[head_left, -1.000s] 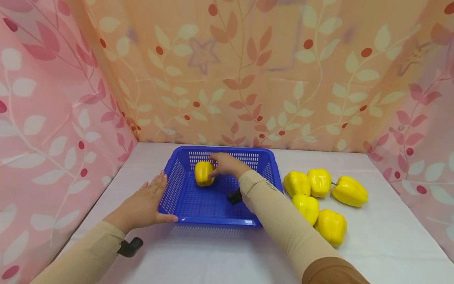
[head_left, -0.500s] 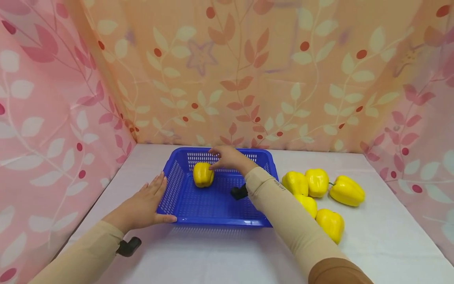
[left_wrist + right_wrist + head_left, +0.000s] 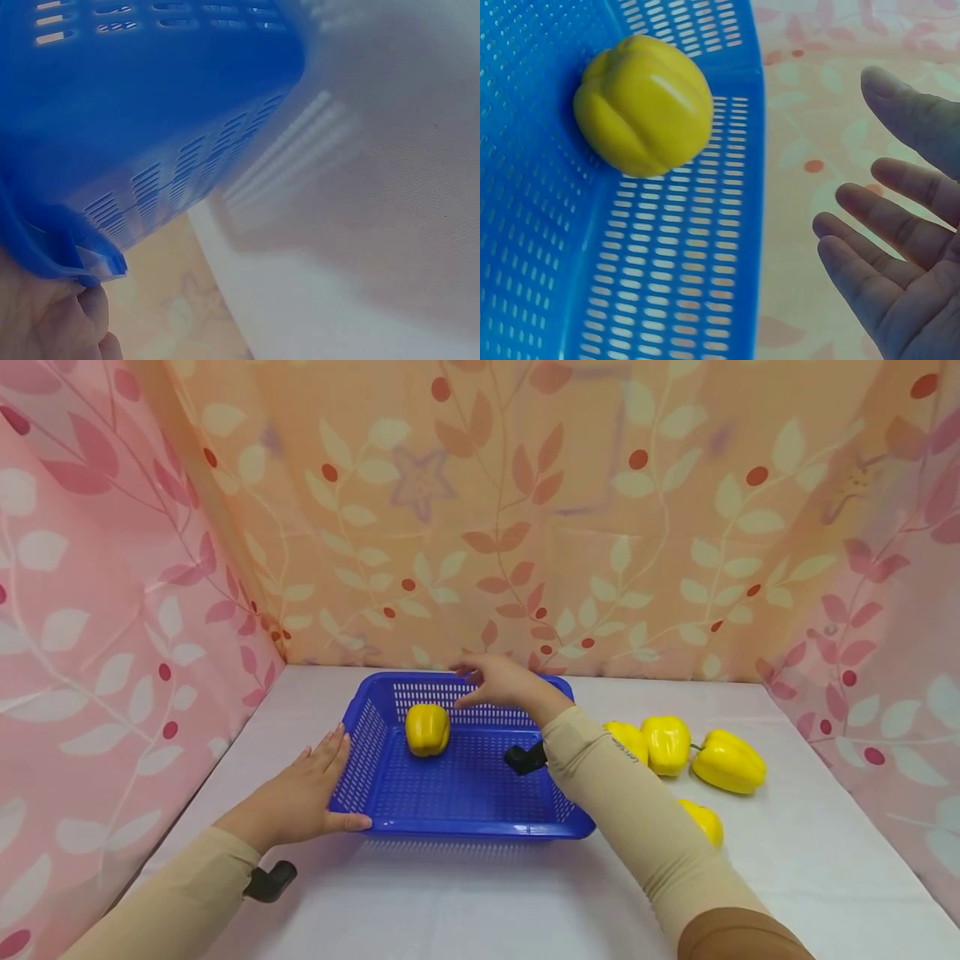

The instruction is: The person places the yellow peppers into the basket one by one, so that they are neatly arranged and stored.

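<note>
A yellow bell pepper (image 3: 427,730) stands in the back left part of a blue plastic basket (image 3: 480,828). My left hand (image 3: 303,795) rests along the basket's left rim with fingers straight and the thumb at the front left corner. In the left wrist view, that hand (image 3: 45,322) touches the rim from outside. My right hand (image 3: 501,683) is over the basket's back side, fingers spread and holding nothing. The right wrist view shows a gap between the right hand (image 3: 907,259) and the pepper (image 3: 645,105), which leans by the slotted wall.
Right of the basket, several more yellow bell peppers lie on the white tabletop, among them one pepper (image 3: 666,745) and a stemmed pepper (image 3: 729,762). The right sleeve (image 3: 622,793) partly covers the group. A floral curtain (image 3: 480,510) hangs behind the table.
My right hand has let go of the pepper in the basket and moved up and to the right. The left hand stays at the basket's rim.
</note>
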Tool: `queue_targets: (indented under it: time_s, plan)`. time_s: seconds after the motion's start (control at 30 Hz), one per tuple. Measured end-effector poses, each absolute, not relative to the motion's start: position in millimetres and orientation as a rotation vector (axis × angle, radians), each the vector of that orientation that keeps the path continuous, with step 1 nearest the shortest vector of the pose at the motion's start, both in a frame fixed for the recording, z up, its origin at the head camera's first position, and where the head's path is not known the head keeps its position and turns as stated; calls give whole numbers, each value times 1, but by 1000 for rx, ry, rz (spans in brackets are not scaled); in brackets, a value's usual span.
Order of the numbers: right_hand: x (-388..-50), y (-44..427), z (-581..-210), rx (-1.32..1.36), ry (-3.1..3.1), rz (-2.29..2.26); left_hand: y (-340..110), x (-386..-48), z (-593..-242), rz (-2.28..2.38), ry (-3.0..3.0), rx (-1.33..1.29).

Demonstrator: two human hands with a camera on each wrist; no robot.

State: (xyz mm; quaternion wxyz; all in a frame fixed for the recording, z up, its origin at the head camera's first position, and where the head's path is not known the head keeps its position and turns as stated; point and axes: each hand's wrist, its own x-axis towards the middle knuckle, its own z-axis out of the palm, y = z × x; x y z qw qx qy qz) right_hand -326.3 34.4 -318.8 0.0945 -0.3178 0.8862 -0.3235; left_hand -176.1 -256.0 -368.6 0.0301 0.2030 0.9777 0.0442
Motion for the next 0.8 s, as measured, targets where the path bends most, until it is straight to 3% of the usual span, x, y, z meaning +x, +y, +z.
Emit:
queue_targets:
  time_s: [0.8]
  plan:
    - [-297, 90, -292, -957, 2646, -995, -256, -178, -369, 141, 2990, 602]
